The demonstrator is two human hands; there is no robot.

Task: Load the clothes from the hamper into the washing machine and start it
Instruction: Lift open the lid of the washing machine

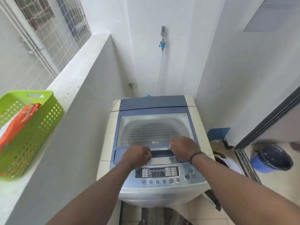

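A top-loading washing machine (162, 194) stands in a narrow white alcove, its blue-framed glass lid (154, 127) lying closed. My left hand (138, 155) is curled over the lid's front edge on the left side. My right hand (183, 147), with a dark band on its wrist, is curled over the same edge further right. The control panel (159, 172) with its start/pause button (187, 176) lies just below my hands. A dark container with white cloth (225, 161) peeks out on the floor to the right of the machine, mostly hidden by my right arm.
A green perforated basket (40, 127) holding an orange packet (19, 124) sits on the ledge at left. A tap with hose (162, 44) and a wall socket (132, 84) are behind the machine. A blue bucket (272, 159) stands beyond the sliding-door track at right. A mat (162, 215) lies in front.
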